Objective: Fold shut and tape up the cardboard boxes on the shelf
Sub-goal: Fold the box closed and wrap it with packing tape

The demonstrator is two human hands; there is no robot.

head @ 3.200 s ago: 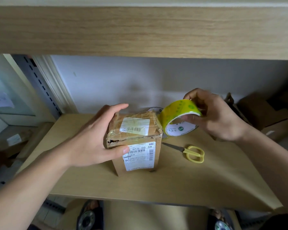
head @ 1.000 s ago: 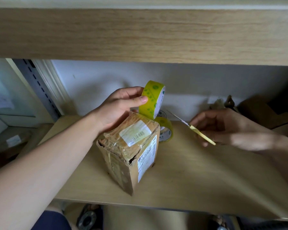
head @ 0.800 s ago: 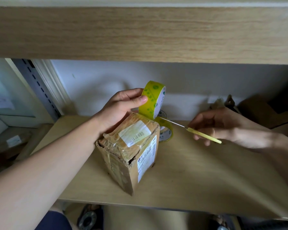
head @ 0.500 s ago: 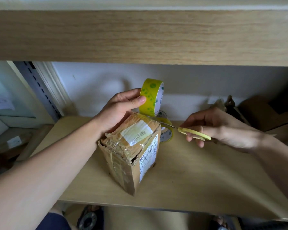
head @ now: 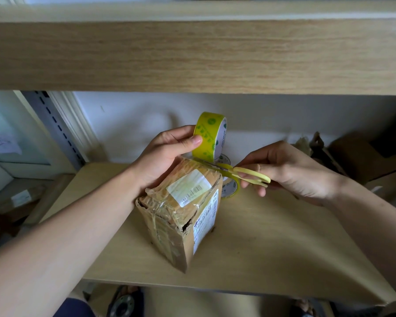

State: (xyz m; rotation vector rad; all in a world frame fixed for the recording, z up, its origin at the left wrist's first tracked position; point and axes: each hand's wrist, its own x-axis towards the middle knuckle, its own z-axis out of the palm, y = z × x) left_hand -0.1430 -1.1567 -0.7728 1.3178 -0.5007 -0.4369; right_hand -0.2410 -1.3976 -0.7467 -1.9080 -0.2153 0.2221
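Cardboard box (head: 185,216) under left hand (head: 162,156) | scissors (head: 245,173) in right hand (head: 290,172)

The right hand (head: 290,172) is closing in from the right of the frame toward the middle, bringing the yellow scissors (head: 242,172) with it; a second back their blades were pointing at the tape from well apart, and they are now reaching the stretched strip just under the tape roll (head: 209,136), at the box's (head: 181,211) far top edge. The left hand (head: 167,154), which three seconds ago was clasping the box's side, is now holding the roll up above the box. The box is now standing turned, one corner toward the bottom of the frame.
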